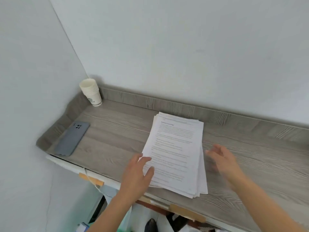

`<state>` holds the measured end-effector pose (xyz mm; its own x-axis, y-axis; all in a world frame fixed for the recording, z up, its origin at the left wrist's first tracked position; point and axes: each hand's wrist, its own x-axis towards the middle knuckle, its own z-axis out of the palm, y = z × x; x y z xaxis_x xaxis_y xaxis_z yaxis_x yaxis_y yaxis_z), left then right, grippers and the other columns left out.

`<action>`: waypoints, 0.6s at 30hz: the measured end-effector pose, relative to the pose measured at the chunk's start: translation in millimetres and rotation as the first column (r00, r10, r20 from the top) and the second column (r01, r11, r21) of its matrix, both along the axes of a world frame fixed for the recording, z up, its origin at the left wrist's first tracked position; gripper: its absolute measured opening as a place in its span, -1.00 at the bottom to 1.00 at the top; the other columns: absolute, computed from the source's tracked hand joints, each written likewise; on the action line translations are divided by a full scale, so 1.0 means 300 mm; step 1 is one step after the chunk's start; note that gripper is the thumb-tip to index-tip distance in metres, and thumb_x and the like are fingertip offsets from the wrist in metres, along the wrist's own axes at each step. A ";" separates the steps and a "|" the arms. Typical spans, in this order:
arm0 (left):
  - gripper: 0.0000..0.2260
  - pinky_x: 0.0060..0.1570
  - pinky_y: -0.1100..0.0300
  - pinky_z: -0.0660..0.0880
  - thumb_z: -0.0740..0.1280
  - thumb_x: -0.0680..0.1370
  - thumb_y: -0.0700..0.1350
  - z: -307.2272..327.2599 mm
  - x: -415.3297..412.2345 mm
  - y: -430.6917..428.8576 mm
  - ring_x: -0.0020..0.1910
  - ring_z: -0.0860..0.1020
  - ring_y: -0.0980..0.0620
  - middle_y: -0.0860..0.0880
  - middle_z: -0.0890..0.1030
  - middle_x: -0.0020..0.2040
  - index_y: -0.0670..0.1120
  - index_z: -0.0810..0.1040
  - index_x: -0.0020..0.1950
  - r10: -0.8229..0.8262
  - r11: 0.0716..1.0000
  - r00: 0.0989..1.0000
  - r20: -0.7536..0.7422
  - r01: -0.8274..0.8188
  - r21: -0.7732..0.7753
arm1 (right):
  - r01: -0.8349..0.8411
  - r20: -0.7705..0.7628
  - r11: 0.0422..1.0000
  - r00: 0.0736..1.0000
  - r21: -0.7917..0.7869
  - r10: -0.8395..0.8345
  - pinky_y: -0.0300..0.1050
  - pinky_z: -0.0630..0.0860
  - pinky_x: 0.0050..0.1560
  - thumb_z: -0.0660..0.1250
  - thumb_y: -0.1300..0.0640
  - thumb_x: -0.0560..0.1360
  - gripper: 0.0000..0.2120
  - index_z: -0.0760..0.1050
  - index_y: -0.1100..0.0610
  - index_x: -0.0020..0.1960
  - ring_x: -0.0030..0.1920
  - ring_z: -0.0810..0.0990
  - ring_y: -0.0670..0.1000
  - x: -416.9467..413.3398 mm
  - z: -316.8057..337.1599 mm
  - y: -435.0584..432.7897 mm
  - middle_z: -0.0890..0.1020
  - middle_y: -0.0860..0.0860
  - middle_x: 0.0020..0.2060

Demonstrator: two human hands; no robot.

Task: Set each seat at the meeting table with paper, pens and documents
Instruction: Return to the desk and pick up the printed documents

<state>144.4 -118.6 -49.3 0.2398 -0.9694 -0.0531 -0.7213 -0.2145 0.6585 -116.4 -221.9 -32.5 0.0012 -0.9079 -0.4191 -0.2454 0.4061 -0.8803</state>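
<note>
Left grip (136, 173): open, with your fingers laid nearly straight across the near left edge of the documents (175, 148). It presses on the top sheet and closes round nothing that can be made out. Right grip (223, 160): open and empty, fingers spread, just beside the stack's right edge. It is blurred, so you cannot tell whether it touches the paper.

Strips of tan tape (91, 179) mark the near edge of the worktop (108, 148). The documents lie flat on it between your two grips as a single loosely squared pile of printed sheets, the lower ones fanned out slightly at the near right corner. Farther left, a grey phone (71, 138) lies face down, well apart from the pile. In the far left corner, a nested stack of paper cups (91, 92) stands upright against the pale wall (184, 56).

Progress, as a judgement: you are at the very start. The documents are not yet divided or lifted. No pens, blank paper, seats or meeting table are in view. Everything remains: gather the pile, carry it over, and lay out each place.
</note>
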 end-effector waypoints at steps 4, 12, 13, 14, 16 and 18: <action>-0.55 0.42 0.14 0.18 0.12 0.63 0.09 -0.078 0.032 -0.136 0.52 0.11 -0.02 -0.06 0.09 0.57 0.08 0.21 0.52 -0.233 0.963 0.931 0.282 0.179 0.203 | 0.114 0.080 0.989 0.989 0.099 -0.122 0.16 0.45 0.32 0.39 0.05 0.53 -0.31 0.14 0.09 0.56 0.41 0.37 0.06 0.089 -0.022 -0.079 0.33 0.01 0.48; -0.57 -0.08 0.05 0.63 0.14 0.42 0.17 -0.160 0.081 -0.153 0.05 0.64 -0.12 -0.16 0.63 0.16 0.06 0.64 0.13 -0.405 0.912 0.779 0.479 0.310 0.267 | -0.056 0.233 0.914 0.972 0.402 -0.042 0.10 0.58 0.18 0.46 0.10 0.46 -0.63 0.57 0.17 0.23 0.05 0.71 0.13 0.168 -0.079 -0.179 0.73 0.07 0.02; -0.58 -0.09 0.05 0.63 0.15 0.41 0.17 -0.164 0.084 -0.154 0.05 0.64 -0.10 -0.14 0.64 0.15 0.07 0.64 0.12 -0.408 0.912 0.780 0.475 0.321 0.256 | -0.090 0.195 0.921 0.981 0.379 0.015 0.11 0.57 0.19 0.48 0.14 0.44 -0.64 0.59 0.16 0.22 0.04 0.71 0.12 0.173 -0.085 -0.187 0.74 0.06 0.01; -0.59 -0.09 0.06 0.63 0.16 0.41 0.17 -0.169 0.087 -0.153 0.05 0.64 -0.09 -0.13 0.63 0.15 0.08 0.63 0.12 -0.406 0.913 0.792 0.456 0.328 0.244 | -0.121 0.143 0.937 0.987 0.329 0.077 0.08 0.59 0.16 0.47 0.18 0.45 -0.66 0.60 0.15 0.21 0.02 0.71 0.09 0.179 -0.080 -0.192 0.74 0.03 0.01; -0.60 0.01 0.10 0.60 0.18 0.44 0.18 -0.149 0.096 -0.153 0.13 0.59 -0.02 -0.04 0.59 0.20 0.10 0.59 0.19 -0.358 0.934 0.839 0.411 0.321 0.158 | -0.153 0.036 0.967 0.988 0.202 0.149 -0.05 0.64 0.01 0.46 0.23 0.46 -0.72 0.62 0.13 0.17 -0.04 0.73 0.01 0.183 -0.049 -0.189 0.74 -0.02 -0.02; -0.58 0.23 0.17 0.43 0.25 0.51 0.15 -0.113 0.102 -0.194 0.30 0.42 0.07 0.10 0.43 0.31 0.14 0.41 0.37 -0.266 0.963 0.939 0.221 0.247 0.109 | -0.165 -0.001 0.982 0.986 0.095 0.165 -0.11 0.66 -0.08 0.45 0.23 0.47 -0.78 0.64 0.12 0.11 -0.09 0.74 -0.03 0.182 -0.001 -0.169 0.75 -0.05 -0.06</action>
<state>175.0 -176.8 -83.2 -0.0013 -0.9945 -0.1047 -0.8889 -0.0468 0.4557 -61.9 -272.5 -32.7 0.1435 -0.8522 -0.5032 -0.3239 0.4400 -0.8375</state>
